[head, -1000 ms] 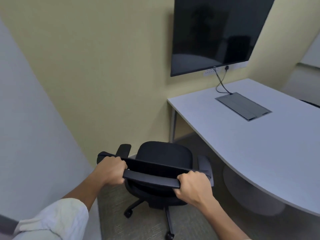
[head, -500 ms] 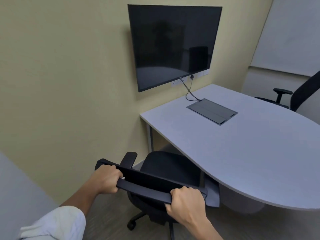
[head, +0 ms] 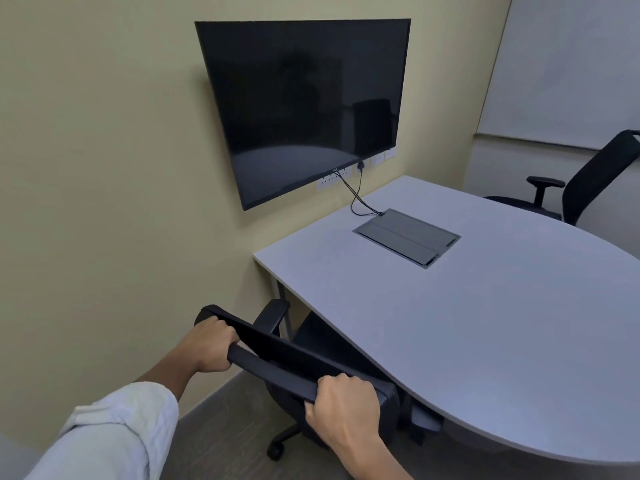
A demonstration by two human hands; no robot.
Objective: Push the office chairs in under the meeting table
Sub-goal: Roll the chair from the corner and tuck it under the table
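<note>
A black office chair [head: 277, 355] stands at the near left edge of the grey meeting table [head: 485, 323]. Its seat is partly under the tabletop and its right armrest is hidden beneath it. My left hand [head: 211, 344] grips the left end of the backrest's top bar. My right hand [head: 341, 407] grips the right end of the same bar. A second black office chair [head: 585, 181] stands at the table's far right side, its seat outside the tabletop edge.
A dark wall screen [head: 304, 105] hangs above the table's far end, with cables running down to a grey cable box lid [head: 407, 237] set in the tabletop. The beige wall [head: 104, 202] runs close along the chair's left side. A table leg [head: 280, 299] stands by the wall.
The chair has rolled forward and to the right, so its seat now sits partly under the tabletop. Both hands have kept their hold on the backrest. My view has turned right, showing the second chair.
</note>
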